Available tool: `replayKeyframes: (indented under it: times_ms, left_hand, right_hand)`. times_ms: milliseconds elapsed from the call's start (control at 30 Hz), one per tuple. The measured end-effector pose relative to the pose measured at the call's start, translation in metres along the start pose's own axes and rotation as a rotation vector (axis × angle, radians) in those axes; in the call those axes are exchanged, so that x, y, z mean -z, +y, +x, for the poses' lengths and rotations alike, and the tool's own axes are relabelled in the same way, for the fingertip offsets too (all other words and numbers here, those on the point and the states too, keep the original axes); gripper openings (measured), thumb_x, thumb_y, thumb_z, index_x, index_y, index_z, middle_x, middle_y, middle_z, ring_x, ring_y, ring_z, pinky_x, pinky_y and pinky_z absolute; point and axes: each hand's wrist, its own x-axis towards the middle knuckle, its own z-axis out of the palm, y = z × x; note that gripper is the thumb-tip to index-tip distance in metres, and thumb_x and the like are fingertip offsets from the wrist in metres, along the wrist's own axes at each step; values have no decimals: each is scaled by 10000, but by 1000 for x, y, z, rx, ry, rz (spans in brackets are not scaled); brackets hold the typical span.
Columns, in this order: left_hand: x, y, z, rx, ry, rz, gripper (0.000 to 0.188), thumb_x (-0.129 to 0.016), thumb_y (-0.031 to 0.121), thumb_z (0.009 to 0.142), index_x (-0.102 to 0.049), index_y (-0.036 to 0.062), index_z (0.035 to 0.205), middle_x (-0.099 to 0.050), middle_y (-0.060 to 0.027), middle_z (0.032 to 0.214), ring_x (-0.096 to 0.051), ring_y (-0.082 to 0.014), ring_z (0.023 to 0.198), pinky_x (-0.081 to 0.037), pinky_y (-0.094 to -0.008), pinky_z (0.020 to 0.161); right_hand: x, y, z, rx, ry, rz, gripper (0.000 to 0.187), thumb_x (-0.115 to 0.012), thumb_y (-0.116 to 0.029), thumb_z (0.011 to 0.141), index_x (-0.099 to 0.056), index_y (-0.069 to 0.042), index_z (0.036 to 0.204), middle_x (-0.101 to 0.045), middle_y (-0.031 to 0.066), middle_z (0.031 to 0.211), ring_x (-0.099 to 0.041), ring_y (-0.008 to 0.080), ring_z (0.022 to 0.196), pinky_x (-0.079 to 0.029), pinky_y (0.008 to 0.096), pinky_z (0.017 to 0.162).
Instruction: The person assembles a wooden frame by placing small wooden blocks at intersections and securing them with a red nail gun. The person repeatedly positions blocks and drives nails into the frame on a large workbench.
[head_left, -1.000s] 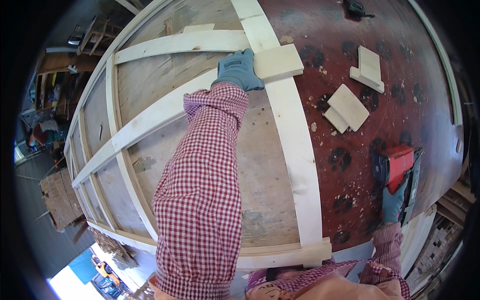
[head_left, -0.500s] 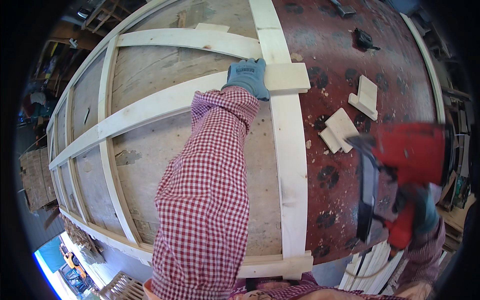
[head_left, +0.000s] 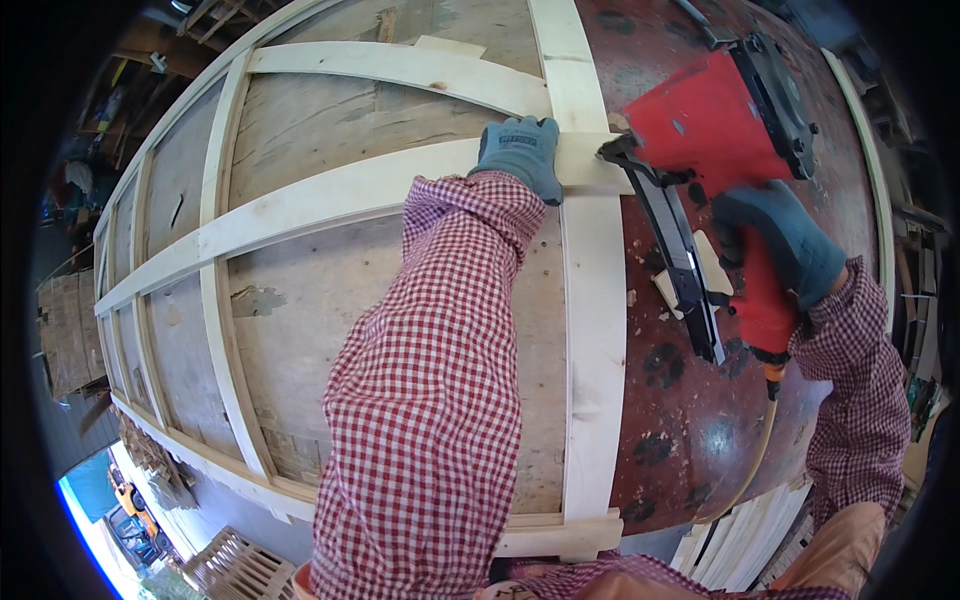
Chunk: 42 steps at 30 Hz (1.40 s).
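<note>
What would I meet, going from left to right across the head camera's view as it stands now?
Slatted wooden rack → gloved left hand → wide pale board → long dark rail of the red nail gun → gloved right hand.

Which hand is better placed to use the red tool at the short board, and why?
Probably the right hand: it grips the red tool, whose nose appears over the right end of the short board. The left hand is at that board's left end, no tool visible.

The red tabletop [head_left: 700,430] carries a wooden frame [head_left: 593,350] and blocks [head_left: 712,264].
</note>
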Motion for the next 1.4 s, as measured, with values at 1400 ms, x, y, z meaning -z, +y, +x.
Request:
replayKeyframes:
  times_ms: [1400]
  left_hand:
    - [0, 1, -1, 22, 30, -4, 792, -786, 401, 538, -484, 61, 1186, -529, -154, 1203, -509, -311, 1139, -403, -389, 969]
  right_hand:
    - [-47, 56, -182, -193, 41, -278, 259, -575, -221, 854, -602, -86, 1073, -612, 110, 944, -589, 228, 850, -468, 361, 745]
